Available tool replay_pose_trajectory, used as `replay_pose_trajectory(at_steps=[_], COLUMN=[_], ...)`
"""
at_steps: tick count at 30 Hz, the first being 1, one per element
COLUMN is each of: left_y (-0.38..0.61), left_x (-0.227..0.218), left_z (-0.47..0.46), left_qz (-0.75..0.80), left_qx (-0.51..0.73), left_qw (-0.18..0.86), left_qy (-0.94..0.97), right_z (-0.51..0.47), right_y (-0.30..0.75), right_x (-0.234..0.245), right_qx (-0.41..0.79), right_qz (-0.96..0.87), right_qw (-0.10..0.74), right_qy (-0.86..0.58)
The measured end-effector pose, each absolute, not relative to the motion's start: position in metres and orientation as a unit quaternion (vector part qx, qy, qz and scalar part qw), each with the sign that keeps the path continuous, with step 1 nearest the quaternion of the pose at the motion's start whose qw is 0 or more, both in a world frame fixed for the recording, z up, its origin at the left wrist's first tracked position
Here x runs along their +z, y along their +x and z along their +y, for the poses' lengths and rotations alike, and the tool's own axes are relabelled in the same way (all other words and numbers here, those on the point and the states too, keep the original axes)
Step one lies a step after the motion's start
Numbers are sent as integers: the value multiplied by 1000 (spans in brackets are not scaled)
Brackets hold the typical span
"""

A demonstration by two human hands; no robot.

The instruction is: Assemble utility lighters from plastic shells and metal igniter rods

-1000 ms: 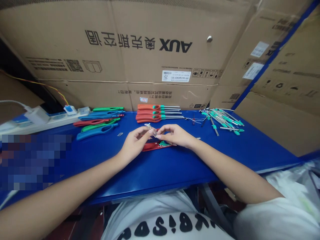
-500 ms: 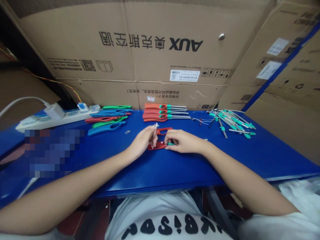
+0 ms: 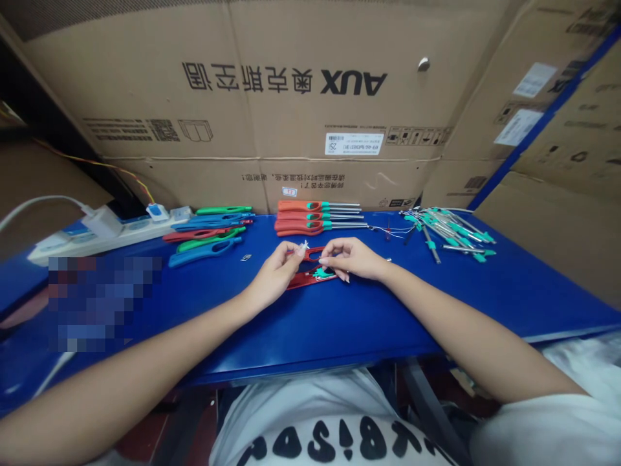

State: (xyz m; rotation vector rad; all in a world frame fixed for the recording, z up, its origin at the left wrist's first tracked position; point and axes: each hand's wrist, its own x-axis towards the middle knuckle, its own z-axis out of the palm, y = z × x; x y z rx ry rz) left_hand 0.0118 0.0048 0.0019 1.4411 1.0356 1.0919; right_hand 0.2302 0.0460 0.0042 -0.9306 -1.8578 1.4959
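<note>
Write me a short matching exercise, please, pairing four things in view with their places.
1. Small pale part
2. Three orange-red lighters
3. Metal rods with green fittings
4. White power strip

A. Loose heap, right side of the table
B. Far left, plugs in it
C. Between the left hand's fingertips
D. Lined up against the cardboard

Pairs: 1-C, 2-D, 3-A, 4-B

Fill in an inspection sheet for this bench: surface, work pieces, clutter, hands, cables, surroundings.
Surface: blue table, glossy.
Work pieces: near red shell bears green parts; far red shell lies behind.
Clutter: coloured handles left, orange lighters centre, metal rods right.
Hands: left hand pinches a pale part; right hand by the shells, grasp unclear.
Cables: white cable and red-yellow wire by a power strip.
Surroundings: cardboard at back and right.
</note>
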Motion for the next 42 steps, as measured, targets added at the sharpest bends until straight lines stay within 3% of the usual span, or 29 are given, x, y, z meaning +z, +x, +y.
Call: replay_pose_trajectory(at_steps=[14,42], left_y=[9,10], left_x=[2,6], left_z=[7,4], left_qz=[452,449], left_qx=[384,369], left_qw=[401,380], left_qy=[698,720], right_z=[49,49], right_y=[237,236], right_x=[9,7], right_qx=[589,594], right_qz=[-664,-664], right_qw=[306,315], right_qy=[-345,-326])
